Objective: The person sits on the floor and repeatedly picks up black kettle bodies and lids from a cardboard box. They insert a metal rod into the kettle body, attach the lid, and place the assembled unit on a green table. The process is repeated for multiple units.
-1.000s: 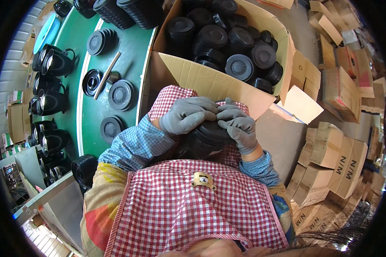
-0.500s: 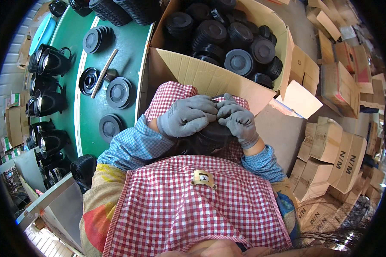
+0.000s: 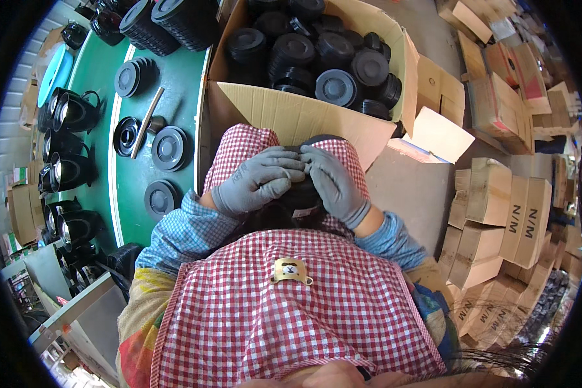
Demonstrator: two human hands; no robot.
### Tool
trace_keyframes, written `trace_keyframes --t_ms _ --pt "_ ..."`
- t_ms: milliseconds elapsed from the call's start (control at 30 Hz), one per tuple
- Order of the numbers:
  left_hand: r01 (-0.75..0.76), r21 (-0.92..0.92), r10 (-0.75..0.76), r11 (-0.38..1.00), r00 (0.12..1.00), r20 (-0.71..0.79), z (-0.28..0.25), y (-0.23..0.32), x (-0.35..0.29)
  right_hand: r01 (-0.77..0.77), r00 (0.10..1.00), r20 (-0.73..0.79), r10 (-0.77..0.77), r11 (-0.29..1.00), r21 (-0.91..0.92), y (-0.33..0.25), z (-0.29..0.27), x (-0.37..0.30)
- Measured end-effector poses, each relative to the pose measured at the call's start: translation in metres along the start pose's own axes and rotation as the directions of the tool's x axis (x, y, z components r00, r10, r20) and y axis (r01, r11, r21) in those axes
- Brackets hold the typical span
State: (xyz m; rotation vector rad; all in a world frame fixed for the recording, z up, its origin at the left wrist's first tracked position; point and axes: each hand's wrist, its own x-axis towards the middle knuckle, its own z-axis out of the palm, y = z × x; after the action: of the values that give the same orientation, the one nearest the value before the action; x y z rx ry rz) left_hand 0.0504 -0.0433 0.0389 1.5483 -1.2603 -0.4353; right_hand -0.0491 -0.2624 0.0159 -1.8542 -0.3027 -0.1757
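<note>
My left hand [image 3: 257,183] and my right hand [image 3: 334,185], both in grey gloves, meet over a dark round black object [image 3: 302,199] in my lap. Its exact kind is hidden by my hands. The left fingers curl over its far left side, close together. On the other side the right fingers lie side by side along its top, tips touching near the left hand's fingertips. A black rounded edge [image 3: 320,138] shows just beyond the hands, between my knees.
To the left, a green table [image 3: 150,220] bears black round lids [image 3: 170,148], a stick [image 3: 147,123], stacked lids [image 3: 182,22] and black pots [image 3: 71,165]. An open carton [image 3: 297,107] of lids stands ahead. Cardboard boxes [image 3: 485,194] fill the right side.
The right fingers, bent and raised before, now lie straighter over the dark object. Both hands have shifted slightly left in the picture, and the whole view has moved a little too.
</note>
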Motion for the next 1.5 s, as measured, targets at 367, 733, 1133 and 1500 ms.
trace_keyframes --t_ms 367,733,1133,1500 --pt "0.090 0.100 -0.093 0.991 0.995 0.035 0.003 0.015 0.002 0.360 0.926 0.357 -0.119 0.557 -0.748 0.011 0.008 0.040" --pt "0.246 0.039 -0.246 0.968 0.969 -0.019 -0.031 0.011 0.025 0.315 0.940 0.225 -0.257 0.906 -0.282 0.040 -0.055 0.063" --pt "0.439 0.319 -0.542 0.840 0.722 0.430 -0.031 -0.040 0.111 0.637 0.762 0.342 -0.550 0.733 -0.239 -0.003 -0.040 0.067" --pt "0.383 0.611 -0.688 0.693 0.604 0.402 -0.006 -0.054 0.132 0.787 0.600 0.314 -0.736 0.613 -0.067 0.024 -0.031 0.084"
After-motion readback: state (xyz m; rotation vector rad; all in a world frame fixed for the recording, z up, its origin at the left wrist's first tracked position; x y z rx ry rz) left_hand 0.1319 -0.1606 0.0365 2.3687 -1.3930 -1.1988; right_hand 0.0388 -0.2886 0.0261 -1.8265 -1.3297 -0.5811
